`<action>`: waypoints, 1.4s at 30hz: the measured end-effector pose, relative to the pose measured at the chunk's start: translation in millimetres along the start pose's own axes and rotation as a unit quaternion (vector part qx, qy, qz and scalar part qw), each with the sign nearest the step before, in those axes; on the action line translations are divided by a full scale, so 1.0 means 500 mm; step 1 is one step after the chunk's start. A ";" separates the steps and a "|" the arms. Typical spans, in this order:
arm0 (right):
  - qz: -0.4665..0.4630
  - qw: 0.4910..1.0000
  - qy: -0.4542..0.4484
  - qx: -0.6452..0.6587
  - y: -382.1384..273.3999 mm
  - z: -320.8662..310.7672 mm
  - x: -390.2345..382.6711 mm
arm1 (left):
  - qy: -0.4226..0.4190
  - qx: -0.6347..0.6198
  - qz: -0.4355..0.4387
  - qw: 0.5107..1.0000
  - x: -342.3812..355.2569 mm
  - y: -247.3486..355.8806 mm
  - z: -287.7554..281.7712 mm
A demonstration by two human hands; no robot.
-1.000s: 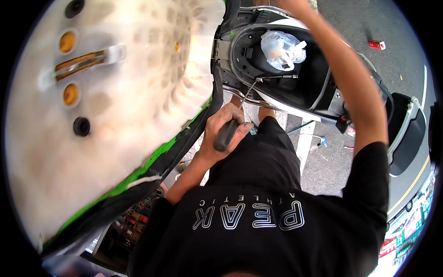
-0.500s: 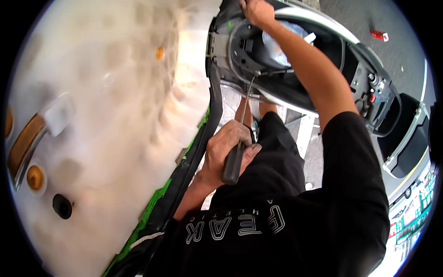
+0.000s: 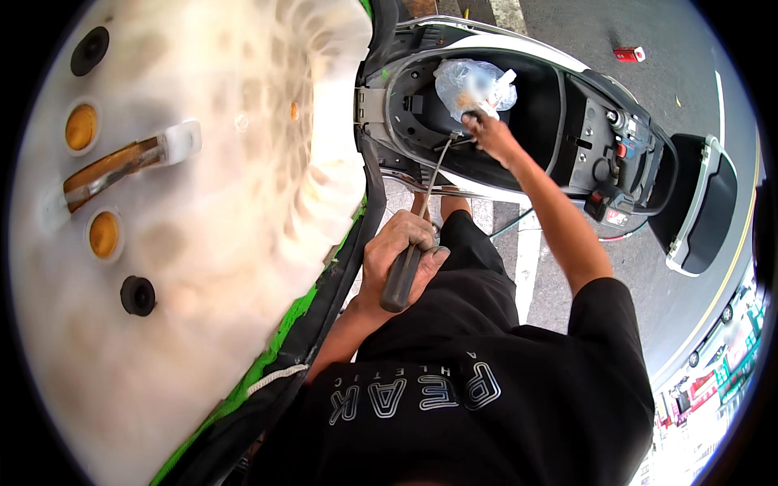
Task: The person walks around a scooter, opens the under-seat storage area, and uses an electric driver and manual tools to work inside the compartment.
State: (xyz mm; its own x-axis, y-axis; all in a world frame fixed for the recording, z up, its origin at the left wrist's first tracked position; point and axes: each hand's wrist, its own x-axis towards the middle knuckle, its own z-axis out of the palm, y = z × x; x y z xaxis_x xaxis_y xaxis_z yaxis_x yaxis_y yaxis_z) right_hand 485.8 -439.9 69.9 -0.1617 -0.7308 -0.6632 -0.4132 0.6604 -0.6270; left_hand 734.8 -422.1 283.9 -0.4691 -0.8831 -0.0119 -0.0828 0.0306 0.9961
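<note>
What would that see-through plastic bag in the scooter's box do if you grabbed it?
The clear plastic bag looks thin and crinkled, so it would probably crumple and sag. Its contents look small, so it is likely light. The right hand sits right beside it in the storage compartment.

Grey asphalt ground (image 3: 648, 97) carries the open scooter (image 3: 583, 105) and a small red packet (image 3: 629, 54).

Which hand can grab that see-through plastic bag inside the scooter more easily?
The right hand, probably. It is stretched into the black under-seat compartment, right beside the clear plastic bag. The left hand is outside it, wrapped around the dark handle of a long screwdriver.
</note>
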 end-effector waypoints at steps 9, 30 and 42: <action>0.157 0.817 -0.054 0.552 0.089 0.048 -0.045 | -0.066 0.016 0.003 0.998 -0.011 0.060 -0.012; -0.160 0.828 0.115 -0.526 0.172 0.014 0.012 | -0.032 0.145 0.091 0.985 0.078 -0.165 0.053; -0.173 0.960 -0.031 -0.217 0.015 -0.126 -0.042 | 0.040 0.141 0.037 0.989 0.089 -0.221 0.067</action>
State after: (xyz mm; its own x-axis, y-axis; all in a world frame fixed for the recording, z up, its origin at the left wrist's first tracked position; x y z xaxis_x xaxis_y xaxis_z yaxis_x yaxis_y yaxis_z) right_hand 429.6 -430.4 105.2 0.1006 -0.8726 -0.4780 -0.7699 0.2361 -0.5929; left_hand 693.6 -449.2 170.2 -0.4125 -0.9076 0.0781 -0.2980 0.2154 0.9299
